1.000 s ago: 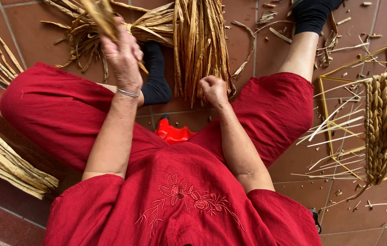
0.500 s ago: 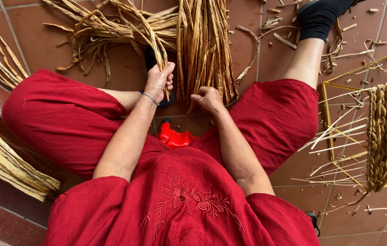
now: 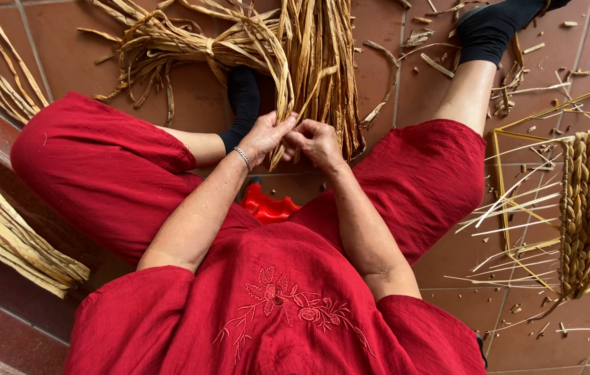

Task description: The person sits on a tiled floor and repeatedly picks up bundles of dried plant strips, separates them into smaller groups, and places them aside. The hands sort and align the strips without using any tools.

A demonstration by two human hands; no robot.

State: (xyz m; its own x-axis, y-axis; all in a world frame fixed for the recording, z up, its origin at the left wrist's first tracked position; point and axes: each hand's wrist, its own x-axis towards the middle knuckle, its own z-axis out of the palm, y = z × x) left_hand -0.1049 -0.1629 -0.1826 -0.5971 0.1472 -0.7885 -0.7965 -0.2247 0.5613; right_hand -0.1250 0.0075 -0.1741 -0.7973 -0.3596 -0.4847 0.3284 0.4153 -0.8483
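Left hand (image 3: 265,137) and right hand (image 3: 317,141) both pinch one dry tan straw strand (image 3: 282,83) together. The brittle strand could snap if bent sharply near the far upright bundle of dried straw (image 3: 323,62).

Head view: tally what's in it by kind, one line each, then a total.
Hands: 2, left hand and right hand, both on a dried leaf strand
Black socks: 2
Dried leaf bundles: 4
Yellow wire frame with braided weave: 1
Red plastic stool: 1
Total: 10
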